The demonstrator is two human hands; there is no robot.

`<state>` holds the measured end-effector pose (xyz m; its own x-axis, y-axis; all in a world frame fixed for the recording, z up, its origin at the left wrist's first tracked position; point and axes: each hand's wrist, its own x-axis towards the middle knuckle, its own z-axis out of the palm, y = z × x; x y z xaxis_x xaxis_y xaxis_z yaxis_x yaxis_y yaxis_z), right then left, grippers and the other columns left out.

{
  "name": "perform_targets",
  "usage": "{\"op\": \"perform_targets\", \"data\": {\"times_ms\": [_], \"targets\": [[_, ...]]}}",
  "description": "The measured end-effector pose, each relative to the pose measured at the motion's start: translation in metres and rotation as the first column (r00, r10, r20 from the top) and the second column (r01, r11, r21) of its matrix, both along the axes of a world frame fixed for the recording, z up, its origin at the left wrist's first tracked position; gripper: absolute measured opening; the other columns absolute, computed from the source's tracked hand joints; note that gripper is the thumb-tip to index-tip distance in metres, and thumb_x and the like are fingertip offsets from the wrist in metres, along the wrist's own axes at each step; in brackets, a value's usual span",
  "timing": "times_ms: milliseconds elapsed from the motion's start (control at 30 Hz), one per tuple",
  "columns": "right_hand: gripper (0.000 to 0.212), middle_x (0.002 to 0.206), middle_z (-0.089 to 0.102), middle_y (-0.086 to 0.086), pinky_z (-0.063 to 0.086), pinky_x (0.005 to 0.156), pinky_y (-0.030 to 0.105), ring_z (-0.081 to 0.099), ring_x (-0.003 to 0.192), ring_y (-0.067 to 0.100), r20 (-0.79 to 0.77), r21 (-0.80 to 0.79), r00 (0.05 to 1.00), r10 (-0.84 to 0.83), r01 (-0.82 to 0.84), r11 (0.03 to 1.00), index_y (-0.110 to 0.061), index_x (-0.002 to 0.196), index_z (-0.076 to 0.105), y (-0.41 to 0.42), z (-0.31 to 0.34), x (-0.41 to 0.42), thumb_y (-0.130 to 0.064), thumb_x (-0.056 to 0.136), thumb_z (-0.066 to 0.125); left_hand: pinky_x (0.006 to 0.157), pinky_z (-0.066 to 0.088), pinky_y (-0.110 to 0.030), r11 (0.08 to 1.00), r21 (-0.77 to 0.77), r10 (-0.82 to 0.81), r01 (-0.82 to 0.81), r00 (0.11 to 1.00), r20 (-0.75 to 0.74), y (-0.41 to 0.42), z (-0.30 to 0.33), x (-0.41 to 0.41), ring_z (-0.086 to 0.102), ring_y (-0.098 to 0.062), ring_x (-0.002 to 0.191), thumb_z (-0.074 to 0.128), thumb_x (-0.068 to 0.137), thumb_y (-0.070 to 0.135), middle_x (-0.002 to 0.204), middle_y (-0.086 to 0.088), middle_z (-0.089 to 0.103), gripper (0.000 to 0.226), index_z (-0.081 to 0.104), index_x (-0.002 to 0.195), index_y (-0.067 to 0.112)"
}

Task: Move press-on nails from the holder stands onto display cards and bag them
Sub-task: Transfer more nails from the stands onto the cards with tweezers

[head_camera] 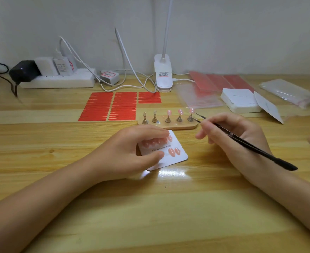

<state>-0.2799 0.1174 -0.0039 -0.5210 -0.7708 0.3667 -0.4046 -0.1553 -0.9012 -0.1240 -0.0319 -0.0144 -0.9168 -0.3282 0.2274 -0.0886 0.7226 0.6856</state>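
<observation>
Nearest, the left hand (pixel 132 150) rests on a white display card (pixel 176 157) lying flat on the wooden table (pixel 150 216), thumb and curled fingers pinching its left part. Pink nails (pixel 174 152) sit on the card just right of the thumb tip, more under the fingertips. The right hand (pixel 238 137) grips black tweezers (pixel 245 143), fingers curled round the shaft. Just beyond the fingers stands the wooden holder base (pixel 177 126) with five metal stands; the three right ones carry pink nails, and the tweezer tips reach the rightmost nail (pixel 191 110). Farther off lie red adhesive strips (pixel 110 105), a card stack (pixel 240 100), clear bags (pixel 289 93), a clip lamp (pixel 163 73) and a power strip (pixel 59 80).
</observation>
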Motion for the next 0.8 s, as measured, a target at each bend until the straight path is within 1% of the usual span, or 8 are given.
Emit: {"op": "perform_targets", "data": {"times_ms": [67,133,333,433,500,633,733,800], "targets": [[0.019,0.064,0.068,-0.008,0.041,0.057,0.007,0.052,0.055,-0.004,0.017,0.019,1.0,-0.022,0.022,1.0,-0.019,0.073,0.065,-0.001,0.001,0.0,-0.036,0.075,0.058,0.088,0.035,-0.003,1.0,-0.001,0.013,-0.013,1.0,-0.022,0.002,0.004,0.0,0.05,0.013,0.107,0.059,0.076,0.034,0.113,0.027,0.055,0.034,0.059,0.11,0.035],[0.018,0.063,0.068,-0.008,0.041,0.056,0.005,0.055,0.055,-0.005,0.052,0.015,0.998,-0.023,0.022,1.0,-0.019,0.076,0.066,-0.001,0.002,0.0,-0.036,0.072,0.061,0.085,0.035,-0.003,0.999,-0.041,0.026,-0.029,0.998,-0.062,0.001,0.01,0.0,0.052,0.013,0.104,0.065,0.081,0.038,0.109,0.027,0.058,0.031,0.062,0.111,0.03],[0.026,0.067,0.072,-0.004,0.043,0.056,0.008,0.054,0.054,-0.003,0.131,0.056,0.991,-0.025,0.017,0.998,-0.022,0.089,0.063,-0.001,0.002,-0.004,-0.04,0.069,0.062,0.089,0.041,-0.012,0.972,-0.199,0.08,-0.126,0.971,-0.225,-0.018,0.032,-0.003,0.056,0.001,0.1,0.069,0.083,0.022,0.105,0.011,0.063,0.032,0.057,0.111,0.03],[0.035,0.072,0.073,-0.004,0.045,0.058,0.01,0.056,0.056,-0.001,0.152,0.072,0.987,-0.042,0.032,0.997,-0.023,0.095,0.058,-0.002,0.001,-0.005,-0.043,0.066,0.063,0.089,0.038,-0.011,0.972,-0.172,0.129,-0.159,0.976,-0.173,-0.024,0.029,-0.014,0.054,0.0,0.101,0.069,0.08,0.017,0.103,0.014,0.059,0.041,0.053,0.114,0.034],[0.035,0.074,0.074,-0.007,0.046,0.059,0.009,0.059,0.057,0.0,0.166,0.064,0.984,-0.068,0.058,0.996,-0.022,0.094,0.056,-0.003,0.001,-0.004,-0.041,0.066,0.064,0.084,0.036,-0.006,0.968,-0.167,0.171,-0.188,0.979,-0.108,-0.028,0.022,-0.024,0.05,0.001,0.101,0.069,0.08,0.021,0.104,0.012,0.057,0.043,0.055,0.121,0.027],[0.036,0.077,0.074,-0.009,0.046,0.059,0.008,0.063,0.059,0.001,0.184,0.039,0.979,-0.084,0.078,0.996,-0.019,0.091,0.055,-0.003,0.002,-0.004,-0.038,0.063,0.067,0.071,0.038,-0.003,0.97,-0.075,0.227,-0.232,0.972,-0.063,-0.032,0.011,-0.043,0.054,0.001,0.087,0.074,0.076,0.027,0.096,0.013,0.057,0.051,0.054,0.123,0.021],[0.038,0.077,0.074,-0.005,0.048,0.06,0.01,0.064,0.06,0.003,0.198,0.058,0.98,-0.036,0.025,0.998,-0.018,0.086,0.061,-0.001,0.004,-0.002,-0.04,0.056,0.071,0.071,0.039,-0.005,0.969,-0.008,0.245,-0.246,0.967,-0.069,-0.031,0.006,-0.05,0.054,0.002,0.085,0.076,0.074,0.028,0.092,0.012,0.059,0.053,0.055,0.121,0.02],[0.025,0.072,0.073,-0.007,0.047,0.058,0.009,0.063,0.06,0.0,0.193,0.08,0.981,0.008,-0.024,0.997,-0.02,0.076,0.068,0.002,0.005,-0.004,-0.034,0.056,0.073,0.077,0.041,-0.01,0.965,-0.032,0.255,-0.258,0.963,-0.083,-0.029,0.004,-0.049,0.054,-0.002,0.089,0.075,0.075,0.03,0.094,0.011,0.058,0.051,0.055,0.121,0.02]]}}
